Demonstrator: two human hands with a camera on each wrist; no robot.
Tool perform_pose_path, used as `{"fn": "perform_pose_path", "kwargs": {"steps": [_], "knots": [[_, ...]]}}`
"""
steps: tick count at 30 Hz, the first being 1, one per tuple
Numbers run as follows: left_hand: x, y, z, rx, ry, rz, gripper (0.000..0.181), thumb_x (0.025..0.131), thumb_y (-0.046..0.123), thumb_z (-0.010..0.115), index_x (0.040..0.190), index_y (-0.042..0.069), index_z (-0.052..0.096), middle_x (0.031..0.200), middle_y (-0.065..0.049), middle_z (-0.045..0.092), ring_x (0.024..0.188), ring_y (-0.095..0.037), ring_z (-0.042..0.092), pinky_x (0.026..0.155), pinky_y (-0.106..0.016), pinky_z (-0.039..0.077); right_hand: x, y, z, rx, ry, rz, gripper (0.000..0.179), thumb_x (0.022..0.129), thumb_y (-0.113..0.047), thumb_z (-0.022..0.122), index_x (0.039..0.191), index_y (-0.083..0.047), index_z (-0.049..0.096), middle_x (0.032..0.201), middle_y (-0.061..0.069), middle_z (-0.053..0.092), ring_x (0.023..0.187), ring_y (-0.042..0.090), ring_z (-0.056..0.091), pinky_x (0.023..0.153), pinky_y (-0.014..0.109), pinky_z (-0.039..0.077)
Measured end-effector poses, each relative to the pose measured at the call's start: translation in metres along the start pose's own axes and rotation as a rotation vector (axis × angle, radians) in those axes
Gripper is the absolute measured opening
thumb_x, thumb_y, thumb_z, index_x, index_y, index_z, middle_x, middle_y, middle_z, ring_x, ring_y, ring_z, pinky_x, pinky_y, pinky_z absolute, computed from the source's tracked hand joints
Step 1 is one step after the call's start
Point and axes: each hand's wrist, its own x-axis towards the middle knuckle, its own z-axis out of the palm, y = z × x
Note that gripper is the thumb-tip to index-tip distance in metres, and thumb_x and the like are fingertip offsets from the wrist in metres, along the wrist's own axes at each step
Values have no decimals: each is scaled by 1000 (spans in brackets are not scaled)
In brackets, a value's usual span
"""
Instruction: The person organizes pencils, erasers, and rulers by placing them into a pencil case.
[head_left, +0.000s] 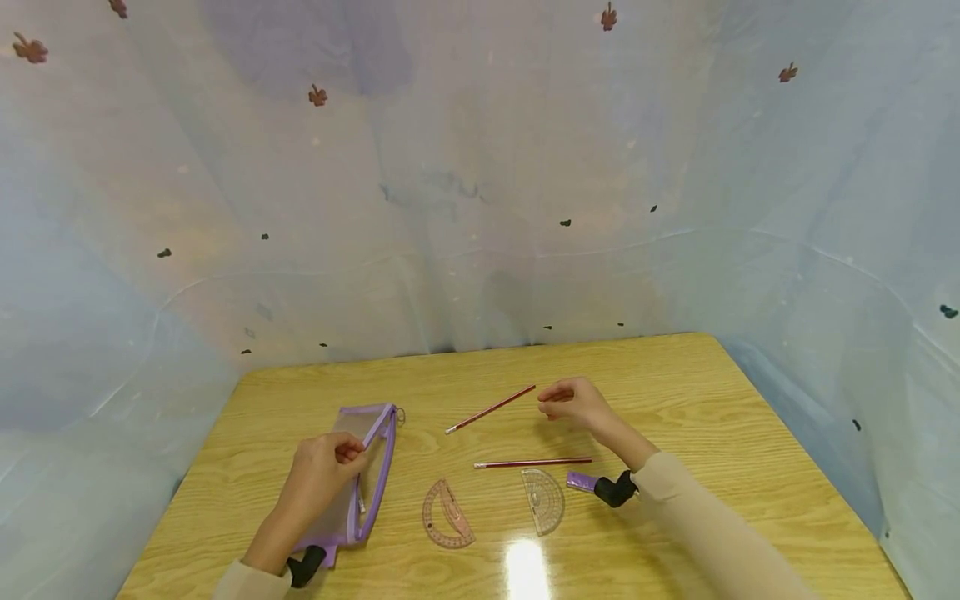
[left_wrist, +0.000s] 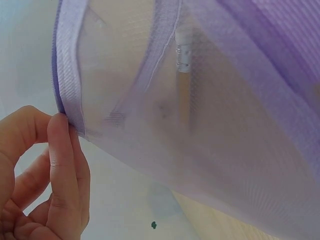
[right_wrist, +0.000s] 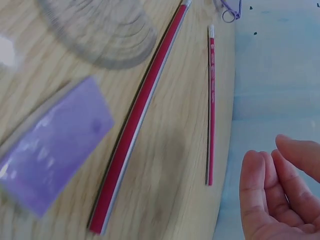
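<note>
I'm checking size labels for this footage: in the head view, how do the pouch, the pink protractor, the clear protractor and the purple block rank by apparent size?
1. Pouch: largest.
2. Pink protractor and clear protractor: too alike to rank.
3. Purple block: smallest visible area, partly hidden.

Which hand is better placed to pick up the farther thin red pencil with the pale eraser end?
Right, I judge: the right hand is close to the red pencil and holds nothing. The left hand is farther away and pinches the edge of the translucent mesh pouch with purple trim.
</note>
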Motion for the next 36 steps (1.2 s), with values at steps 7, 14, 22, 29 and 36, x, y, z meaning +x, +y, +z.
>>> {"fn": "perform_pose_path", "kwargs": {"steps": [7,14,22,29,36], "knots": [[0,-1,1,5,16,20,10,80,-2,78,76,4,71,69,2,63,63,-10,59,54,-21,50,-7,4,-11,-7,2,6,24,93,-4,68,110,13,66,100,23,69,92,45,66,85,53,55],[0,-2,3,13,30,34,11,78,-2,79,75,5,71,67,3,63,62,-9,59,53,-21,50,-11,12,-20,-30,2,-10,24,93,-2,68,109,16,65,95,21,70,89,45,66,82,54,55],[0,-1,4,0,17,12,9,79,-2,77,77,4,72,69,2,64,63,-9,60,55,-21,51,-21,24,-28,-62,-15,-31,24,90,0,71,106,17,66,96,22,70,87,39,67,78,45,58],[-1,0,3,-6,13,7,9,80,-2,77,77,4,72,69,2,64,63,-10,59,55,-21,51,-29,35,-34,-140,-35,-56,21,90,-1,72,104,14,68,98,19,71,85,24,67,73,27,55],[-1,0,3,-4,15,7,8,79,-1,77,77,4,72,69,1,64,63,-10,59,55,-21,51,-38,39,-38,-166,-64,-69,20,90,-2,71,104,13,69,96,18,70,84,26,65,69,27,53]]}}
